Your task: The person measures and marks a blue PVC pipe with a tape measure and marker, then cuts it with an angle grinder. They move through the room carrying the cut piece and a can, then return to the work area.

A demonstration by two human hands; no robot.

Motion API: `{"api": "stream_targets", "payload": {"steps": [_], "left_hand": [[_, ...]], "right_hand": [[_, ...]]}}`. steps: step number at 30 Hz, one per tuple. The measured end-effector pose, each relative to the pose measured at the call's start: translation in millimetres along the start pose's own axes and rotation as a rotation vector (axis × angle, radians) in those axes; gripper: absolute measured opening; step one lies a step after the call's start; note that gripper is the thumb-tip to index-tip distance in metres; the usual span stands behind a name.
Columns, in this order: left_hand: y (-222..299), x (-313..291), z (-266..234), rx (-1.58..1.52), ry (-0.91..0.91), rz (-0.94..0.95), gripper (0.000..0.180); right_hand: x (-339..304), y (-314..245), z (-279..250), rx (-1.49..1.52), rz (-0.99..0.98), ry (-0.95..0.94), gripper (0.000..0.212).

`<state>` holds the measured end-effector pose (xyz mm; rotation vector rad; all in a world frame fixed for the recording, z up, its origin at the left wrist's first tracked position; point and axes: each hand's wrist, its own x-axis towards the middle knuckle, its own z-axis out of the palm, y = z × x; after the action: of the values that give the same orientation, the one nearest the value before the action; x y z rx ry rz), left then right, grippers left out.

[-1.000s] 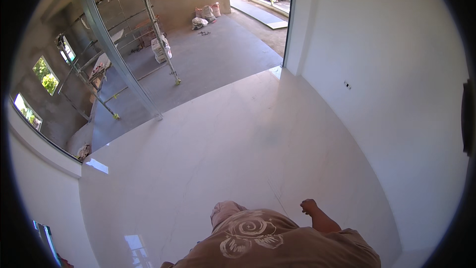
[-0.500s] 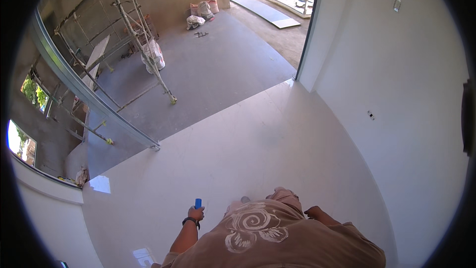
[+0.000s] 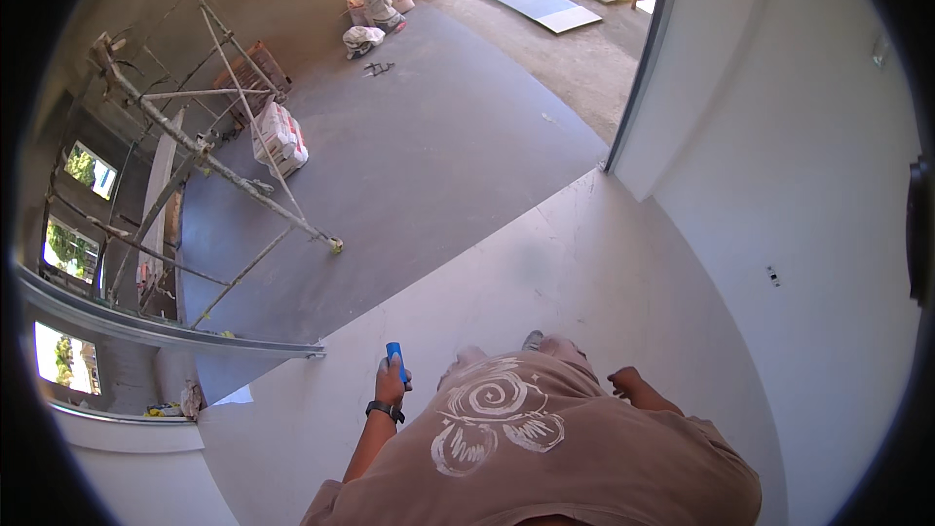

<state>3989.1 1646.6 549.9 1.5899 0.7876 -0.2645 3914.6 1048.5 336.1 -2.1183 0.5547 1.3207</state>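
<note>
My left hand (image 3: 392,383) is wrapped round a short blue tube-like object (image 3: 394,355), whose exact kind I cannot make out. Its upper end sticks out beyond my fingers, and a dark watch (image 3: 385,411) sits on that wrist. On the other side of my body, my right hand (image 3: 628,385) hangs over the pale floor with its fingers loosely bent and slightly apart. Nothing shows in it, and it touches nothing. Both feet are partly hidden below my brown shirt (image 3: 584,438), and one shoe (image 3: 532,341) shows.
Glossy pale floor (image 3: 487,302) meets a grey floor (image 3: 438,136) at a straight edge ahead. A metal track (image 3: 175,329) curves in from the left. Beyond stand scaffolding (image 3: 209,156), white sacks (image 3: 280,136) and more sacks (image 3: 380,12). A white wall (image 3: 799,166) rises at right.
My view has moved forward and turned, so the threshold and scaffolding appear closer and shifted. My left hand, still holding the blue object, is higher in view. A different foot shows forward.
</note>
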Motion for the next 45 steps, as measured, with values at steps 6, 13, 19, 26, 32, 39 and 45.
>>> {"api": "stream_targets", "payload": {"steps": [6,13,19,26,32,39,45], "left_hand": [[201,105,103,-0.151,-0.4,0.15,0.045],[418,273,227,-0.537,-0.803,0.107,0.046],[562,373,294,-0.431,-0.908,0.028,0.038],[663,497,404,-0.244,-0.727,0.227,0.031],[741,595,535,-0.196,-0.707,0.134,0.018],[859,679,674,-0.229,-0.796,0.243,0.007],[940,766,830,-0.091,-0.953,0.222,0.007]], "right_hand": [[-8,-303,-248,0.074,-0.416,0.426,0.052],[-73,-600,-428,0.327,-0.954,0.383,0.059],[-69,-727,-534,0.277,-1.093,0.334,0.058],[30,-765,-670,0.467,-0.984,0.338,0.039],[116,-785,-822,0.31,-0.977,0.356,0.042],[172,-806,-1000,0.238,-0.965,0.31,0.042],[249,-786,-1132,0.418,-0.879,0.431,0.046]]}}
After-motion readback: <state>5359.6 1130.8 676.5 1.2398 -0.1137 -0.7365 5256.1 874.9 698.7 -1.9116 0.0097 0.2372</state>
